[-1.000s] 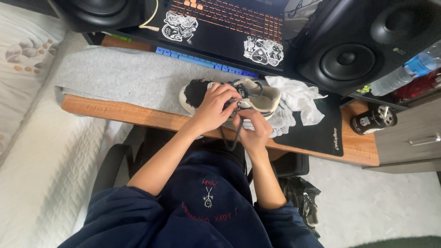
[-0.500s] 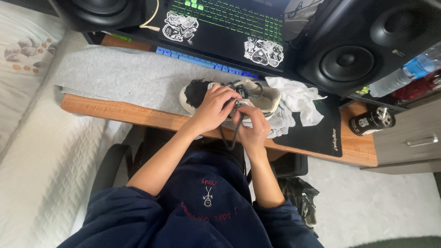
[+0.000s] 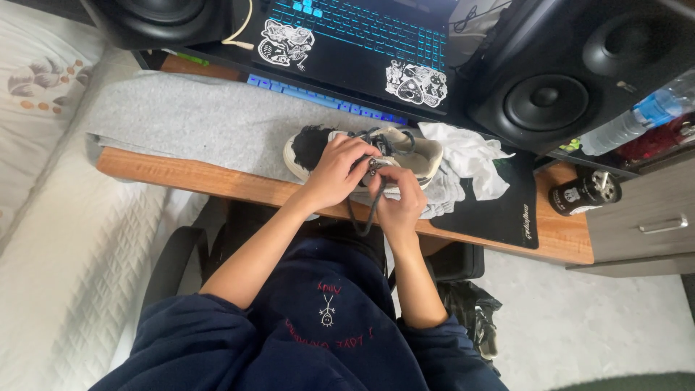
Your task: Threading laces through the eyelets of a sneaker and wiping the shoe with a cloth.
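Both hands have barely shifted since the earlier frames; only the laptop's key lights have gone from orange through green to blue. At the centre of the frame the left hand (image 3: 334, 172) lies over the middle of the shoe (image 3: 365, 153), fingers curled down on it, which looks meant to steady it. The right hand (image 3: 397, 197) sits just below and right, its grip pinched on the dark shoelace (image 3: 368, 210), whose loop hangs over the front edge of the surface (image 3: 217, 179). Held this way, the lace end stays close to the eyelets. The shoe lies on its side, partly on a grey cloth (image 3: 188, 123) and touching crumpled white cloth (image 3: 467, 156) to its right.

A laptop (image 3: 362, 36) with stickers stands just behind, hemmed by a black speaker (image 3: 572, 72) at upper right and another at upper left. A dark mat (image 3: 499, 213), a small dark can (image 3: 585, 193) and a plastic bottle (image 3: 637, 119) lie to the right. A white bed (image 3: 65, 239) fills the left side. The crumpled cloth crowds the shoe's right end.
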